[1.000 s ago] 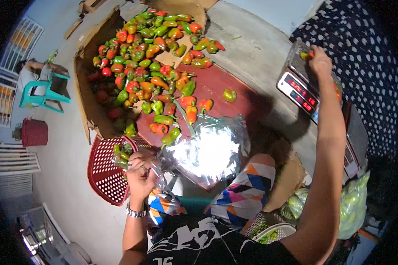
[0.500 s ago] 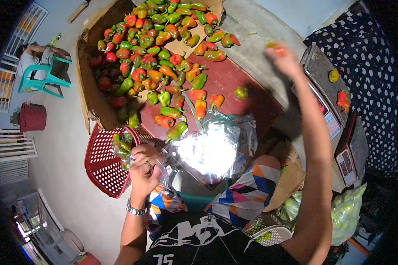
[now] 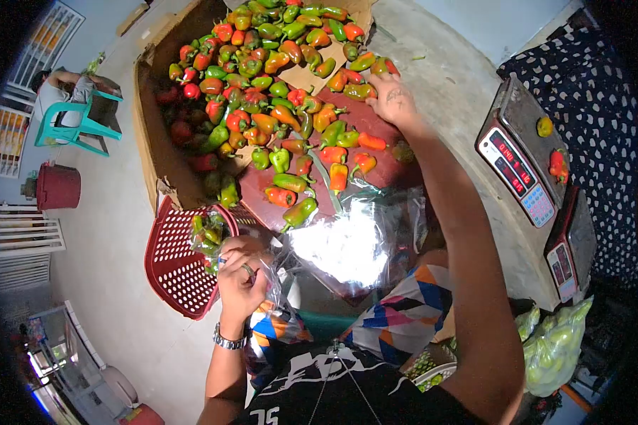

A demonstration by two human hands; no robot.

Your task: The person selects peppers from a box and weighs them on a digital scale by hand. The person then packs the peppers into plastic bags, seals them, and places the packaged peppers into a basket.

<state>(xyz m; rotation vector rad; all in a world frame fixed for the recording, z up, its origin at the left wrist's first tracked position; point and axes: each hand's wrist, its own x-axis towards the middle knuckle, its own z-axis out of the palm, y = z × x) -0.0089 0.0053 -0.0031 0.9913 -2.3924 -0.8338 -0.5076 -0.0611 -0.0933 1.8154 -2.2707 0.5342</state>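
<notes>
My left hand [image 3: 242, 280] is closed around a crumpled clear plastic bag [image 3: 276, 273]. Just beyond it, peppers in clear plastic [image 3: 207, 232] show over the red perforated basket [image 3: 181, 258]; whether this is the same bag I cannot tell. My right hand [image 3: 393, 101] reaches far forward over the red board's edge, fingers apart. Its fingertips touch a red-green pepper [image 3: 384, 66], and a greenish-orange pepper [image 3: 360, 92] lies beside the thumb. Several loose peppers, among them an orange pepper [image 3: 372, 142], lie on the red board [image 3: 390, 166]. Shiny clear plastic [image 3: 344, 248] covers its near end.
A large cardboard box [image 3: 151, 134] spills many peppers onto the board. To the right, a digital scale [image 3: 514, 152] carries two peppers, with a second scale [image 3: 563, 262] nearer. A bag of green produce [image 3: 556, 347] stands below. Someone sits on a teal chair [image 3: 81, 120].
My right hand has swung left from beside the scale to the peppers. The pepper it held is gone from it, and more peppers lie mid-board. My left hand still grips the plastic.
</notes>
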